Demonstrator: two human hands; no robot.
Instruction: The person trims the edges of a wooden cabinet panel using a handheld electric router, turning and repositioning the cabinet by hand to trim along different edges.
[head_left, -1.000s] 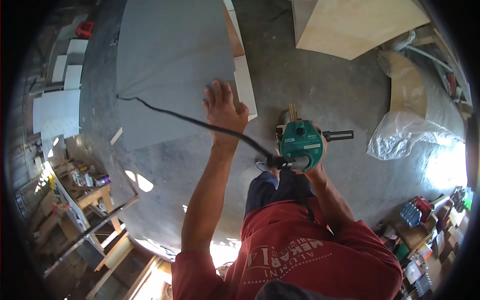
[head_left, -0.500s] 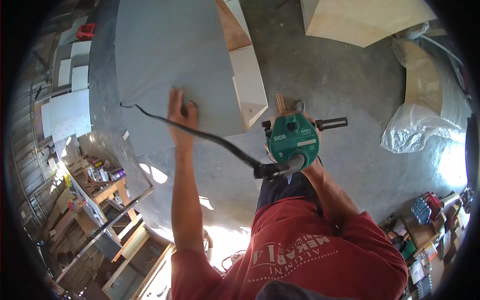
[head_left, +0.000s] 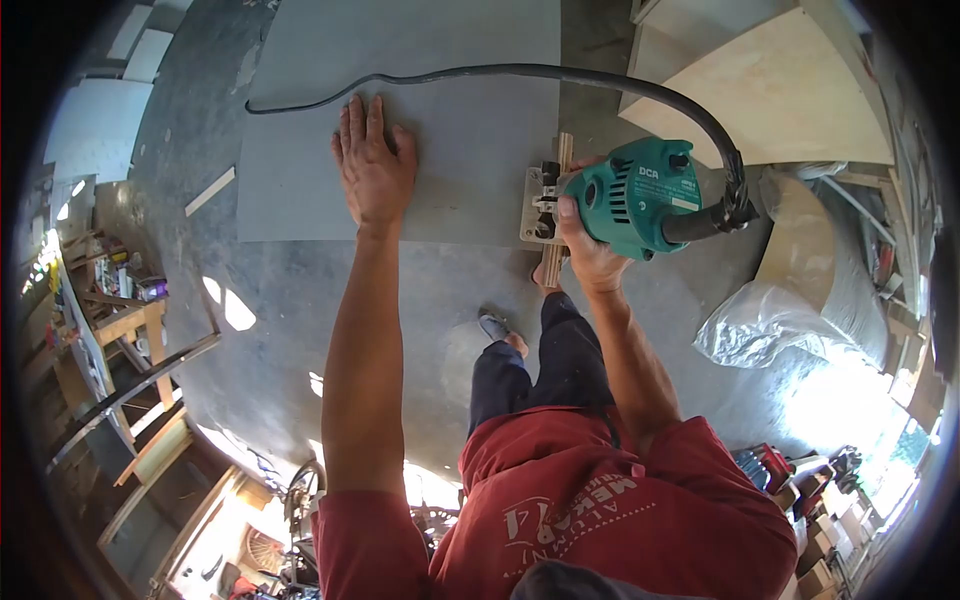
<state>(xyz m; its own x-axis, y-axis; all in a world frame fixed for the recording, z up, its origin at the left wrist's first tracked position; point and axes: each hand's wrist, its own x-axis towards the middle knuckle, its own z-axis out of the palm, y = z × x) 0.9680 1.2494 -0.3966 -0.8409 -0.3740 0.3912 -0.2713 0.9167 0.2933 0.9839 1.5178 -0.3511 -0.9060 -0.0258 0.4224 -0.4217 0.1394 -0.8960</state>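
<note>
My left hand (head_left: 378,178) lies flat on a large grey panel (head_left: 470,130), fingers stretched out and slightly spread. At the panel's right edge, my right hand (head_left: 592,250) is wrapped round a green DCA trim router (head_left: 645,195). The router is tipped sideways, and its clear base plate (head_left: 533,208) faces the panel edge. A narrow wooden strip (head_left: 552,268) is fixed along the base. The black power cord (head_left: 520,70) loops from the router's end over the panel to its left side. Whether the bit touches the panel is hidden.
A pale wooden cabinet or box (head_left: 765,95) stands at the upper right. Below it is a plastic-wrapped piece (head_left: 800,300). White boards (head_left: 95,130) lean at the left, near a cluttered wooden bench (head_left: 130,320). An offcut strip (head_left: 210,191) lies on the concrete floor.
The router has turned from upright to sideways, and its base has come to the panel's right edge. The cord has swung up across the panel. My left hand stays on the panel.
</note>
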